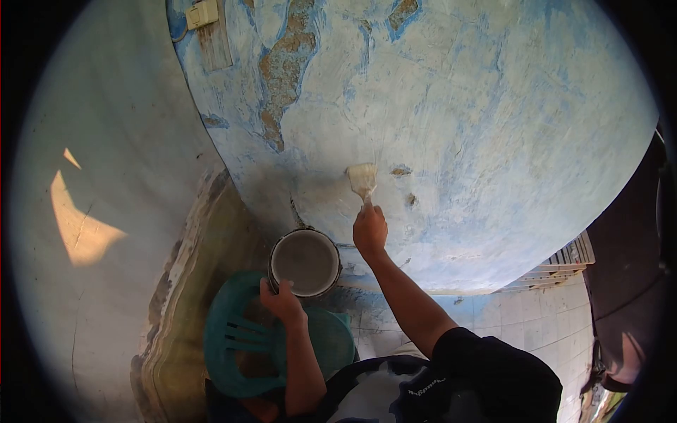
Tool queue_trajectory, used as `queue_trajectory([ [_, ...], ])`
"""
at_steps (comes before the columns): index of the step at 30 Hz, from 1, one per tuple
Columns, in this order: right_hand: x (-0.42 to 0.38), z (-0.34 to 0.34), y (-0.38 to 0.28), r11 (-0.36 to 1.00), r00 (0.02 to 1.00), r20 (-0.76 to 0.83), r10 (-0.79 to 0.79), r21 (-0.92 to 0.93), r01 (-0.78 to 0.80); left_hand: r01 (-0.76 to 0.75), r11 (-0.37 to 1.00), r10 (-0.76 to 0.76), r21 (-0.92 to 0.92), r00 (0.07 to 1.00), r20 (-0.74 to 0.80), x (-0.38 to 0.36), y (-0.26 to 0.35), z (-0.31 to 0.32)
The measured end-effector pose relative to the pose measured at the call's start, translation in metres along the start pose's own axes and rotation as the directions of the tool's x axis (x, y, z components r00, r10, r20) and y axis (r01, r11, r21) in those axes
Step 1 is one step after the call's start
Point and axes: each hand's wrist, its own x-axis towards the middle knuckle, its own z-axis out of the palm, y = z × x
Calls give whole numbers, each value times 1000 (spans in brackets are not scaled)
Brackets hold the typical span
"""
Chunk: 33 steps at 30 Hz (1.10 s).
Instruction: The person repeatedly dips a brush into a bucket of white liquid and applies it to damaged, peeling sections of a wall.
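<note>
the peeling blue wall (pixel 479 120) fills the view, so short overlapping strokes from the pale patch outward would likely cover best. the paint bucket (pixel 305 262) sits at seven o'clock of the brush (pixel 362 180). right hand (pixel 369 231), arm stretched up, fingers wrapped tight on the brush handle; left hand (pixel 283 302) pinches the bucket's near rim.

Blue-white mottled wall (pixel 493 141); teal chair (pixel 233 338); grey paint (pixel 305 262).
</note>
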Motion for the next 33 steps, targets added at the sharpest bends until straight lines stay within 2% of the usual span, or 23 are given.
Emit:
queue_trajectory([
  [2, -26, 11, 34, 993, 970, 211, 119, -35, -114, -1, 1000, 1, -2, 1000, -21, 0, -1, 0],
  [3, -36, 6, 37, 983, 947, 275, 169, 30, -184, 0, 1000, 0, 9, 999, -38, 1, -1, -1],
  [6, -43, 16, 41, 957, 948, 210, 239, 114, -266, 6, 1000, -6, 4, 999, -46, 5, -1, -2],
  [8, -18, 1, 15, 959, 987, 19, 160, 233, -160, 19, 1000, -19, -1, 999, -34, 4, -1, -2],
  [10, 10, -31, -27, 916, 985, 38, 166, 363, -169, -3, 999, 1, -37, 998, -57, 3, 1, 3],
  [11, 17, -42, -40, 915, 984, 41, 171, 363, -174, -1, 1000, 0, -31, 998, -57, 2, 3, 5],
  [13, 26, -54, -55, 935, 997, -67, -34, 350, 55, 14, 998, -17, -62, 999, -42, -2, 9, 10],
  [14, 29, -55, -55, 935, 997, -66, -33, 350, 54, 15, 998, -17, -61, 999, -43, -4, 12, 15],
  [16, 33, -59, -48, 954, 979, -149, -139, 246, 173, -49, 994, 41, -101, 996, -79, -8, 15, 22],
  [17, 31, -54, -36, 955, 980, -144, -138, 243, 171, -44, 994, 36, -99, 996, -81, -8, 12, 22],
  [19, 18, -26, 9, 997, 994, -82, -74, 22, 76, -48, 995, 42, -84, 997, -65, -4, 5, 21],
  [21, -13, -5, 46, 997, 999, 31, 10, -70, -8, -43, 997, 40, -63, 998, -41, -4, 4, 20],
  [23, -36, 12, 79, 982, 969, 178, 169, -117, -150, -37, 998, 36, -46, 999, -19, -4, 4, 24],
  [24, -43, 14, 85, 982, 969, 178, 170, -118, -151, -37, 997, 33, -72, 998, -49, -5, 4, 27],
  [26, -53, 21, 94, 889, 867, 218, 449, -13, -457, -40, 995, 32, -94, 996, -79, -4, 3, 26],
  [27, -52, 21, 90, 888, 865, 220, 451, -11, -460, -45, 997, 42, -70, 998, -46, -4, 1, 24],
  [29, -42, 25, 83, 884, 891, 21, 454, 116, -454, -54, 998, 53, -45, 999, -11, -2, -1, 19],
  [31, -24, 12, 57, 894, 902, 29, 430, 130, -430, -45, 999, 47, -29, 998, 43, -2, -4, 15],
  [33, -12, -8, 23, 941, 959, -45, 279, 214, -263, -37, 999, 37, -27, 999, 11, -8, 3, 20],
])
